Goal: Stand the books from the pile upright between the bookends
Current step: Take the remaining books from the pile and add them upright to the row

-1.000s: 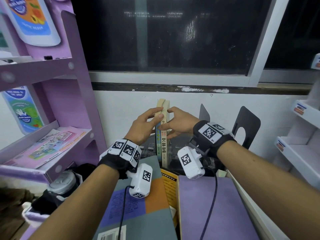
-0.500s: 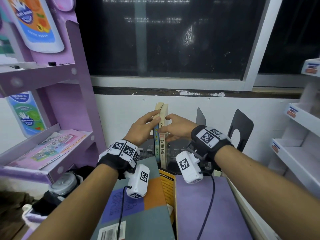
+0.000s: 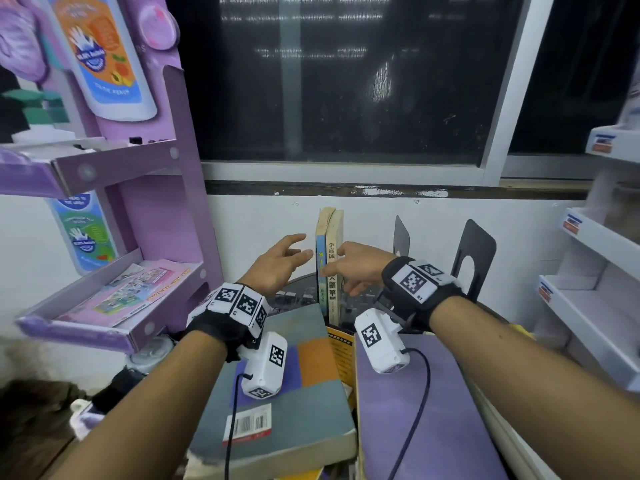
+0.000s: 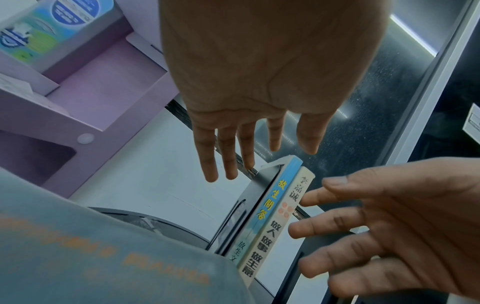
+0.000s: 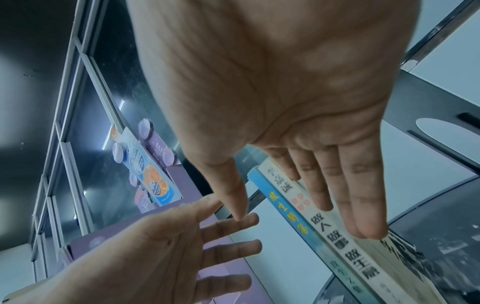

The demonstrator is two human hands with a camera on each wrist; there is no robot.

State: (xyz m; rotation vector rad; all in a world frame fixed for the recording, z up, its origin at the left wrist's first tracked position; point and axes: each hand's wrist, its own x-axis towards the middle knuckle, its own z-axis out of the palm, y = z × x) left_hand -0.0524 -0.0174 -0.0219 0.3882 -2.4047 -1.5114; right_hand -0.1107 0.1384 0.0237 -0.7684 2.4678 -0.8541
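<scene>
A purple display shelf (image 3: 104, 174) is seen at far left, a dark window behind. Near the viewer, a pile of flat books (image 3: 277, 403) is left on the bench. Beyond it, two books (image 3: 329, 258) are stood upright against a black bookend (image 4: 233, 222); a second bookend (image 3: 472, 258) is placed well apart to the right. The left hand (image 3: 277, 263) is held beside them, fingers spread, touching nothing. The right hand (image 3: 360, 268) is laid flat against the right book, fingers straight. The standing step appears finished; next, another book must be fetched from the pile.

Two upright books (image 3: 329, 265) — two bookends (image 3: 472, 258)
</scene>
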